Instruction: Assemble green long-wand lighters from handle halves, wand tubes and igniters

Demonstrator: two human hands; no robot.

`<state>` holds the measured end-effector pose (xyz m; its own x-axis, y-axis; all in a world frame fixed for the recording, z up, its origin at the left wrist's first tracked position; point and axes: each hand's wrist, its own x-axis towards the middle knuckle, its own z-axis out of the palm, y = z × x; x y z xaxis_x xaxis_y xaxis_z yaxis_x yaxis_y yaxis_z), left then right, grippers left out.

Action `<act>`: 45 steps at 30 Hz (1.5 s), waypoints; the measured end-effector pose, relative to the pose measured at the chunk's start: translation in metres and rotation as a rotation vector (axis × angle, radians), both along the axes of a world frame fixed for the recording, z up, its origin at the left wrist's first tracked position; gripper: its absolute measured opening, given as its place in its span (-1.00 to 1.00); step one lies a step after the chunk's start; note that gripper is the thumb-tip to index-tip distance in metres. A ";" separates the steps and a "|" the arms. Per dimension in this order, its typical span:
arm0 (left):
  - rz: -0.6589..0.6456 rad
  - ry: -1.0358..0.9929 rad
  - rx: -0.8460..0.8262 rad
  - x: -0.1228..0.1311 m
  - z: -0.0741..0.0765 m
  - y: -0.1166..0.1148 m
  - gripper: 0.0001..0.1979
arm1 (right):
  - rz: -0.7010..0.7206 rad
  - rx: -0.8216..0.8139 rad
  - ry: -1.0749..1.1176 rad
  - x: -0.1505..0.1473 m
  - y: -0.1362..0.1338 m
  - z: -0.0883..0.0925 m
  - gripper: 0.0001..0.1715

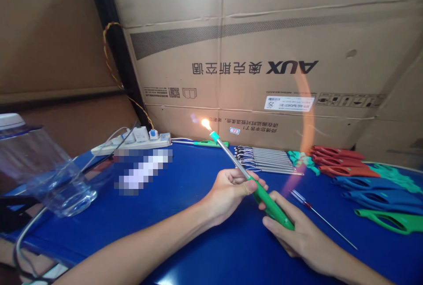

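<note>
A green long-necked lighter (269, 203) is held up over the blue table, its metal tube slanting to the upper left. A flame (205, 123) burns at the teal tip (214, 137). My left hand (229, 190) is closed round the front of the green body, where the tube begins. Around the rear of the handle, my right hand (291, 225) is closed, its fingers partly hidden underneath. To the right of my right hand a thin screwdriver (325, 219) with a clear handle lies on the table.
Several metal tubes with wires (267, 159) lie behind my hands. Red casings (340, 157), blue casings (380, 194) and a green casing (393, 221) lie right, with teal tips (396, 177). A power strip (145, 143), another green lighter (211, 143) and a bottle (62, 179) stand left and behind.
</note>
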<state>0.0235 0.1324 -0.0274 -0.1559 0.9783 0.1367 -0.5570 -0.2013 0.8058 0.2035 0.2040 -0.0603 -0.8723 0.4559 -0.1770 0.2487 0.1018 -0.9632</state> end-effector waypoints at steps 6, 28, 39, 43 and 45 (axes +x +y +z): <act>-0.008 -0.021 0.008 0.000 0.000 0.001 -0.64 | -0.038 -0.023 0.011 -0.001 0.001 -0.004 -0.31; -0.072 -0.022 -0.014 -0.006 0.001 0.000 -0.66 | -0.035 -0.038 0.023 0.000 0.002 -0.006 -0.41; -0.035 -0.131 0.124 -0.060 0.035 -0.002 -0.60 | -0.013 -0.034 0.025 0.000 0.001 0.005 -0.39; 0.057 -0.097 0.131 -0.067 0.041 -0.003 -0.66 | -0.018 -0.038 0.034 0.000 0.002 0.004 -0.42; 0.071 -0.086 0.122 -0.066 0.042 -0.003 -0.72 | -0.004 -0.038 0.032 0.000 0.002 0.005 -0.41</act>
<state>-0.0425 0.1295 0.0142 -0.2402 0.9414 0.2368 -0.6037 -0.3359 0.7230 0.2034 0.2064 -0.0555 -0.8760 0.4528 -0.1664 0.2179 0.0637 -0.9739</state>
